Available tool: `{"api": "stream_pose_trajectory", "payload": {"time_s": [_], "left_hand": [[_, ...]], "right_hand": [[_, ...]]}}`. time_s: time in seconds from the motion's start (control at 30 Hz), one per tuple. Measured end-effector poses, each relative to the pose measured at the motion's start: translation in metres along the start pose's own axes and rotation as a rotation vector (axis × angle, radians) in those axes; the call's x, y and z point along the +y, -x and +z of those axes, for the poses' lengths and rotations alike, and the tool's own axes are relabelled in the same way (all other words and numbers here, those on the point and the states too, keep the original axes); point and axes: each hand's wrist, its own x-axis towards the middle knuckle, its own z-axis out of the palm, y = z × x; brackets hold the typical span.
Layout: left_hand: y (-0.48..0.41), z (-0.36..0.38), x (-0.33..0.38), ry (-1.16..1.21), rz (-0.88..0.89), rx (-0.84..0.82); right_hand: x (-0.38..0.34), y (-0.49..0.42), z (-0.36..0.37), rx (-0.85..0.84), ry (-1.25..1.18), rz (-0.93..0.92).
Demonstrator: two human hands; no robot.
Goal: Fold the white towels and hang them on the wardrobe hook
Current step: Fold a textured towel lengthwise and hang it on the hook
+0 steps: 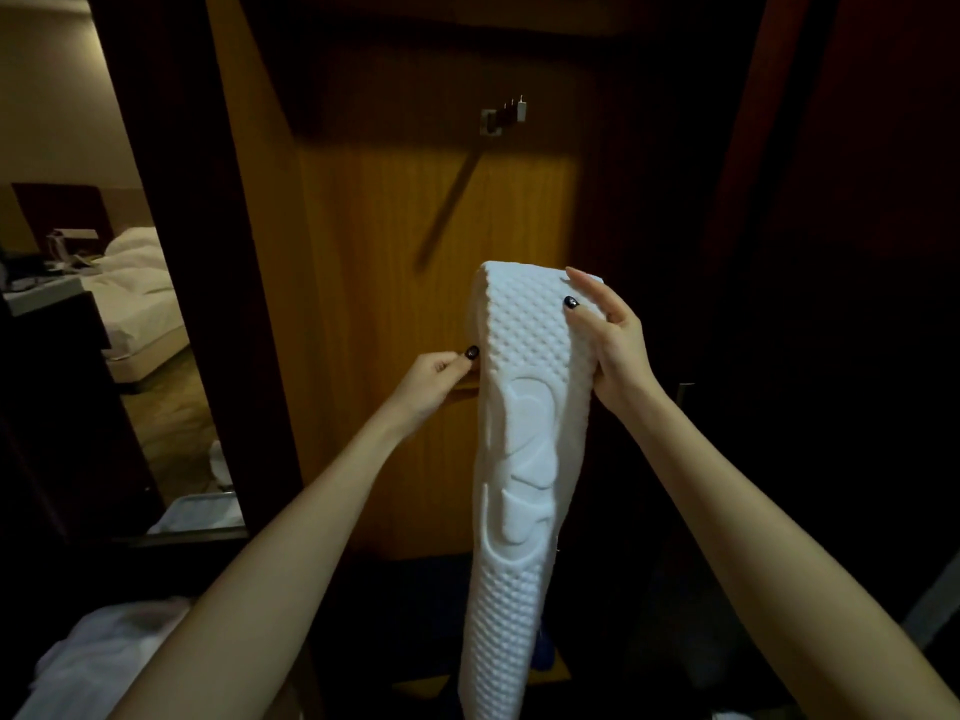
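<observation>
Head — hands (434, 379) (615, 345) pinch towel (524, 459) edges.

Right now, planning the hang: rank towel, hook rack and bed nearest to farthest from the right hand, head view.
1. Towel, gripped by the right hand.
2. Hook rack, above on wardrobe panel.
3. Bed, far left, room beyond.

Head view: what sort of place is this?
Probably a hotel room: a bed with rumpled white linen at left, a wooden wardrobe with a hook rack, and a white towel held up.

No readable text, labels or numbers anywhere
</observation>
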Motion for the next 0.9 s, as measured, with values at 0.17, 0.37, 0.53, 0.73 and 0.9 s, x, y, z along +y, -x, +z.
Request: {"api": "stream_pose_trajectory", "payload": {"time_s": [0.17, 0.37, 0.53, 0.73, 0.9], "left_hand": [[-0.001, 0.009, 0.004, 0.016, 0.071, 0.008], [0.001, 0.015, 0.013, 0.109, 0.14, 0.041], [0.002, 0.019, 0.024, -0.023, 0.303, 0.052], [0.004, 0.024, 0.018, -0.266, 0.373, 0.177], [0.003, 0.024, 0.008, -0.285, 0.251, 0.066]], "right_hand": [[-0.01, -0.003, -0.003, -0.007, 0.011, 0.016], [-0.021, -0.008, -0.008, 0.04, 0.011, 0.016], [-0.021, -0.01, -0.01, 0.074, -0.01, 0.032], [-0.016, -0.011, -0.006, 0.099, -0.018, 0.016], [-0.01, -0.013, -0.004, 0.141, 0.0, -0.019]]}}
